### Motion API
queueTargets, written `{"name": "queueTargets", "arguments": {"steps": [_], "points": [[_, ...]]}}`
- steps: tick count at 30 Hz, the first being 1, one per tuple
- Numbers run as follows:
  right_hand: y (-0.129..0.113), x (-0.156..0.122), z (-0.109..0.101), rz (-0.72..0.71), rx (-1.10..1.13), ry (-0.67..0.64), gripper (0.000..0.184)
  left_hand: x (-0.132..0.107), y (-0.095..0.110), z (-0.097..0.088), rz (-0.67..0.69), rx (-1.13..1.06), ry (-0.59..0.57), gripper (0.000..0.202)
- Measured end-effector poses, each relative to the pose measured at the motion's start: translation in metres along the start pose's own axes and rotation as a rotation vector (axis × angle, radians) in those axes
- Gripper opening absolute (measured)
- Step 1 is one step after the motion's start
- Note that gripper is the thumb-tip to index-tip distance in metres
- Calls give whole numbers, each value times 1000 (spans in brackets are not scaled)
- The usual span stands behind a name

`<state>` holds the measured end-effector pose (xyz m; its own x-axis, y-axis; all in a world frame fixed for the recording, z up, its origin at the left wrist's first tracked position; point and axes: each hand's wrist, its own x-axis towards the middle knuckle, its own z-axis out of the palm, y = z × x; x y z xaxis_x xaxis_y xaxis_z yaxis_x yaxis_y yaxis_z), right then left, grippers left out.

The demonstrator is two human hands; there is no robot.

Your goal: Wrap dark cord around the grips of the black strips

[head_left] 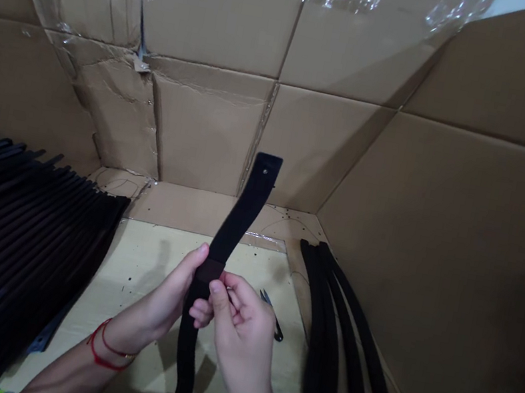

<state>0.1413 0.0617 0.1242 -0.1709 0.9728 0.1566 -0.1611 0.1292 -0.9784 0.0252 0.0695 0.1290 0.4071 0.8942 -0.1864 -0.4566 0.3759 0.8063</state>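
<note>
Left hand (158, 297) and right hand (241, 335) close their fingers (200, 313) on a black strap (236, 232). Small scissors (270, 310) lie just beside it.

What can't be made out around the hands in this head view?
Head view only:
- The black strap: the stretch gripped is hidden by the left hand and right hand.
- The small black-handled tool: one end hidden by the right hand, type unclear.
- The stacked black straps: ends cut off by the left and bottom frame edges.

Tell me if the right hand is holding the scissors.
No, the right hand is pinching the black strap, while the scissors lie on the table.
</note>
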Motion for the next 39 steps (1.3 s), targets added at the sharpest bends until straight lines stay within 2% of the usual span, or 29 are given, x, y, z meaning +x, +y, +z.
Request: {"name": "queueTargets", "arguments": {"steps": [7,16,18,20,24,27,35,39], "points": [[-4,2,-8,-43,-93,-7,16,4,-2,-3,-174,-112,-125,62],[1,4,-11,-23,-73,7,17,14,-10,-9,-150,-87,-163,61],[3,6,-12,-24,-75,19,18,14,-10,-11,-170,-79,-139,62],[6,8,-13,7,-52,15,21,15,-11,-11,-135,-42,-66,63],[10,10,-13,-3,-82,9,21,16,-17,-6,138,118,169,57],[11,9,-9,-49,-106,34,18,18,-20,-1,224,166,267,52],[10,7,-4,-25,-30,34,20,22,-19,2,159,136,295,50],[11,7,-7,-1,-36,45,22,21,-16,-2,115,87,197,53]]}}
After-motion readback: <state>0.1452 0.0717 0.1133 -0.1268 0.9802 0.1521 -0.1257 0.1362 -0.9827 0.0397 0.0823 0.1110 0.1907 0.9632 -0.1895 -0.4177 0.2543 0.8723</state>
